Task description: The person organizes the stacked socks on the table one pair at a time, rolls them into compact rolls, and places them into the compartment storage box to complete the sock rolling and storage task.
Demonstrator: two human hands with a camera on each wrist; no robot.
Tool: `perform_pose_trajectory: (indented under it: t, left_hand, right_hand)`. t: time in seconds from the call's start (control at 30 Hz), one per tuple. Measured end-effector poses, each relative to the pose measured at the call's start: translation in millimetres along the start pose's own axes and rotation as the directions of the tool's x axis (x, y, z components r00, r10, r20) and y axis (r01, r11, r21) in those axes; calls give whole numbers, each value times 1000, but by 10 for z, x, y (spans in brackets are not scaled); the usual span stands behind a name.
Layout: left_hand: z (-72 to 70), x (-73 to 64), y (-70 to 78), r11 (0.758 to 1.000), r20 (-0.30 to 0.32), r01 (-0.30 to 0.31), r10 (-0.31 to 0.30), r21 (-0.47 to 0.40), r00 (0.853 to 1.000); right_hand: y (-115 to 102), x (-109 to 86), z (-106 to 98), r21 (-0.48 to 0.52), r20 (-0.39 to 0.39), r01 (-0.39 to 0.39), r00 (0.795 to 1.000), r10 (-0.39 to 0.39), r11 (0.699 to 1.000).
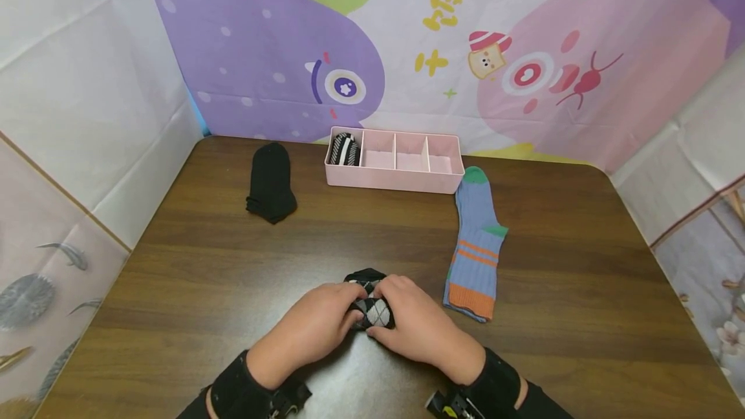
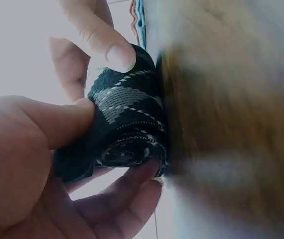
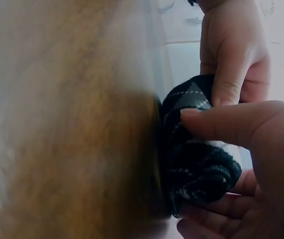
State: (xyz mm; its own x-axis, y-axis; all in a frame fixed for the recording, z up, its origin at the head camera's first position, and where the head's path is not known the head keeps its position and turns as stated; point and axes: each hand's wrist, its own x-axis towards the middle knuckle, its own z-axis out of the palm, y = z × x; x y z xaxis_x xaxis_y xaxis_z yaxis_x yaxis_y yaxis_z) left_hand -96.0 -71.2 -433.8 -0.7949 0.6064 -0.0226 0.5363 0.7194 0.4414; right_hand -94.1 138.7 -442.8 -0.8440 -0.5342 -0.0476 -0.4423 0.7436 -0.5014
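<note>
Near the front middle of the table, a black, grey and white argyle sock (image 1: 375, 313) is rolled into a thick bundle. My left hand (image 1: 319, 319) grips its left end, and my right hand (image 1: 414, 323) grips its right end. In the left wrist view the coiled end of the rolled sock (image 2: 129, 152) shows between thumb and fingers. From the right wrist view, the right thumb presses on the side of the roll (image 3: 197, 149), with the fingers curled around the far side. A loose dark flap stands up at the back of the roll.
A pink divided box (image 1: 396, 180) stands at the back, a striped rolled sock (image 1: 345, 150) in its leftmost compartment. Black socks (image 1: 271, 183) lie flat at the back left. Blue socks with orange bands (image 1: 477, 251) lie right of my hands. Printed cloth walls enclose the wooden table (image 1: 192, 290).
</note>
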Motion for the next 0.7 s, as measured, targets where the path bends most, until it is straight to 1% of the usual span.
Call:
perform_pose_trajectory:
  t: [0.13, 0.27, 0.33, 0.4, 0.5, 0.53, 0.63, 0.7]
  left_hand:
    - [18, 9, 11, 1000, -17, -12, 12, 8, 1000]
    - [40, 4, 21, 1000, -72, -4, 6, 21, 997]
    - [46, -1, 17, 1000, -88, 13, -12, 6, 996]
    - [48, -9, 1, 1000, -91, 24, -26, -19, 996]
    - [34, -17, -21, 997, -76, 45, -49, -58, 996]
    - [26, -18, -27, 997, -75, 44, -49, -64, 996]
    - [-1, -17, -22, 998, -101, 14, -20, -64, 995]
    - [-18, -14, -14, 997, -125, -34, 26, -65, 992]
  right_hand:
    - [-3, -8, -15, -25, -15, 3, 1000, -4, 1000]
    - [-8, -14, -25, -67, -35, 2, 999, -5, 998]
    - [-6, -16, -29, -74, -40, 2, 999, -5, 997]
    - [-3, -12, -34, -68, -39, 7, 999, -10, 998]
    - [6, 1, -44, -42, -30, 20, 999, -21, 999]
    - [10, 6, -46, -31, -25, 21, 999, -22, 999]
    - [31, 18, -44, 2, -7, 15, 1000, -15, 1000]
    - [50, 21, -38, 31, 11, 3, 1000, -4, 1000]
